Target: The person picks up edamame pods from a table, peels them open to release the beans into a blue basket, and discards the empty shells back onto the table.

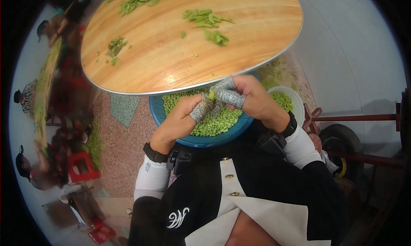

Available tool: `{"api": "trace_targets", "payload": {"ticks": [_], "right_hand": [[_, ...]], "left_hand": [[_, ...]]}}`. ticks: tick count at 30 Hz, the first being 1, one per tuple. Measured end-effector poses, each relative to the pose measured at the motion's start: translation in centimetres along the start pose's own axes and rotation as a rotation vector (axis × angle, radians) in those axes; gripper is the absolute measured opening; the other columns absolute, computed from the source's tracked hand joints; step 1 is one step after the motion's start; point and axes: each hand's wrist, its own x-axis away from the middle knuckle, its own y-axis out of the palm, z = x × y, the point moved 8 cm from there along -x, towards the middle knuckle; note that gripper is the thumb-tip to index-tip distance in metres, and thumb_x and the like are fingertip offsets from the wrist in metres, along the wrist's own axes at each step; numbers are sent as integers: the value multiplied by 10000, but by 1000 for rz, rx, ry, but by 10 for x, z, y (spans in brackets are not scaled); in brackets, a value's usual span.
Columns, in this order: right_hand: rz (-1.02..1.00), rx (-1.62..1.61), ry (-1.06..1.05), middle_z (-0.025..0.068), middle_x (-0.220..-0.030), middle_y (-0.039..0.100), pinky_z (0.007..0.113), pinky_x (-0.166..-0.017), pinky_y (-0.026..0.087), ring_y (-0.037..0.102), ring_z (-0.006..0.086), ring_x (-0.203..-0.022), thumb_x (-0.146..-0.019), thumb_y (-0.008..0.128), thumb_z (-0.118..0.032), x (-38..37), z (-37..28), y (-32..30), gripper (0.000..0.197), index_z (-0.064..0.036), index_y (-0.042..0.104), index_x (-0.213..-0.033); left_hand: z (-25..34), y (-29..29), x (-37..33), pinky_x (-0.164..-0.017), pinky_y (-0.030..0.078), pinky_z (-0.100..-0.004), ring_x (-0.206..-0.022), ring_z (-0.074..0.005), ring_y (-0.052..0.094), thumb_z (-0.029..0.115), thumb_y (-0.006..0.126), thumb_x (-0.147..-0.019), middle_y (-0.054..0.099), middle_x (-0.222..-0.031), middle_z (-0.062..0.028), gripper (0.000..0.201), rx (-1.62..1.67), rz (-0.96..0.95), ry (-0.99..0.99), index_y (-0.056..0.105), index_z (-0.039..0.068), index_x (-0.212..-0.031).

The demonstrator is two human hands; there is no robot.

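My left hand (182,121) and my right hand (250,98) meet over a blue bowl (160,113) heaped with shelled green beans (214,124). Grey knitted covers sit on the thumbs and fingertips of both hands. Together they pinch a small green bean pod (211,94) just above the pile. The bowl rests on my lap, tucked partly under the rim of a round wooden table (171,57). Scattered green pods (205,18) lie on the tabletop.
A white bowl (295,102) with more green pieces stands to the right of the blue one. Other people sit along a long table at the left (43,96), beside red stools (83,164). A metal frame and a wheel (342,139) stand at the right.
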Motion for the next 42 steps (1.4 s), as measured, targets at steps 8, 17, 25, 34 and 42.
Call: {"api": "trace_targets", "payload": {"ticks": [8,17,25,34,42], "right_hand": [[59,7,-36,-7,-722,558,195,-555,395,473,40,-634,-804,562,-104,-1,0,-1,114,2,567,-845],[135,-16,-29,-29,-659,513,179,-496,344,418,33,-568,-818,543,-132,-4,17,-17,115,-19,564,-808],[72,-254,-49,-22,-683,537,161,-496,364,453,32,-559,-824,540,-138,-8,19,-12,111,-29,561,-832],[115,-330,-104,-25,-697,541,154,-497,369,458,30,-553,-837,521,-130,-9,25,-24,118,-27,561,-879],[71,-372,65,-28,-693,523,153,-504,358,445,30,-573,-834,525,-135,-7,33,-13,116,-30,555,-873]], "left_hand": [[-4,3,-3,-612,410,-266,-651,-140,504,193,484,-837,560,-716,-94,219,-63,-3,16,540,-16,-869],[7,-1,-1,-585,422,-281,-664,-231,566,100,587,-764,573,-759,-150,232,-1060,271,29,503,-21,-943],[-51,5,-7,-438,311,-237,-448,-114,373,239,467,-864,408,-549,-19,229,516,226,-51,501,13,-876],[-38,3,-15,-443,353,-270,-442,-167,423,200,474,-856,428,-532,-35,188,176,303,1,471,15,-886],[-6,-2,-10,-527,433,-361,-653,-353,565,77,521,-765,558,-703,-203,148,-699,489,256,504,3,-892]]}}
